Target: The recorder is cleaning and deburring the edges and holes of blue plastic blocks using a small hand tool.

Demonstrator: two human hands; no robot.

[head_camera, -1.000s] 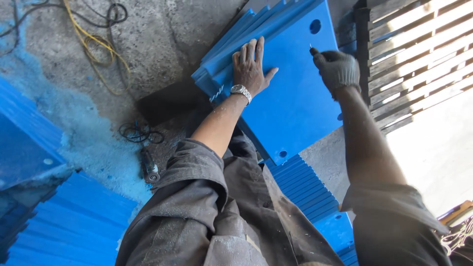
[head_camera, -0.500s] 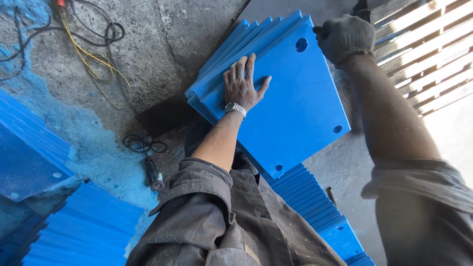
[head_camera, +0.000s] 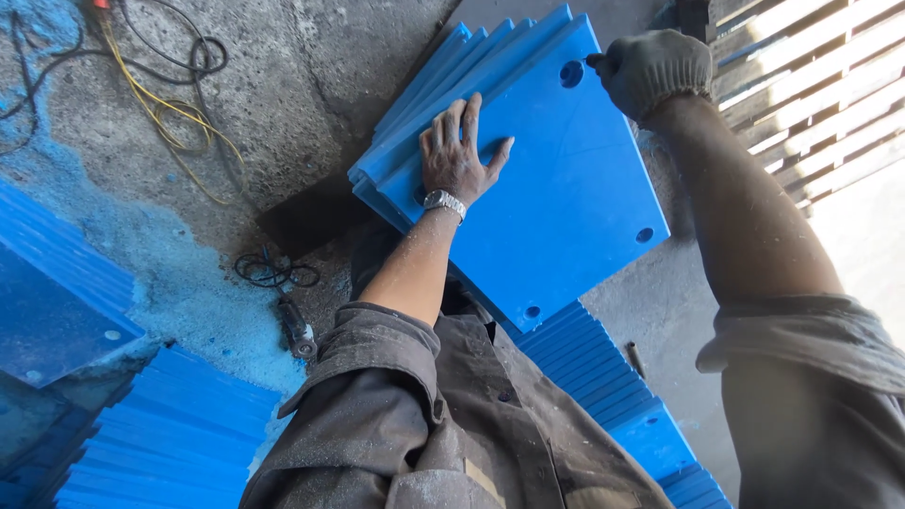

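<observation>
While the left hand (head_camera: pixel 459 155) lies flat with fingers spread on the top blue plastic plate (head_camera: pixel 556 179), its palm presses the plate's near-left part, and a metal wristwatch (head_camera: pixel 444 201) sits just below it on the wrist. That plate is the uppermost of a fanned stack of blue plates (head_camera: pixel 415 113) whose edges show beyond the left fingertips. At the plate's far corner the right hand (head_camera: pixel 653 68), in a grey knit glove, is closed in a fist around something small and dark that I cannot make out, its tip just beside a round hole (head_camera: pixel 570 73) in the plate. Behind the right hand stands a slatted wooden pallet (head_camera: pixel 811 85). Well left of the left hand, yellow and black cables (head_camera: pixel 179 104) trail over the concrete floor (head_camera: pixel 311 66), with blue dust (head_camera: pixel 179 283) and more ribbed blue plates (head_camera: pixel 179 434) nearer the person's body.
</observation>
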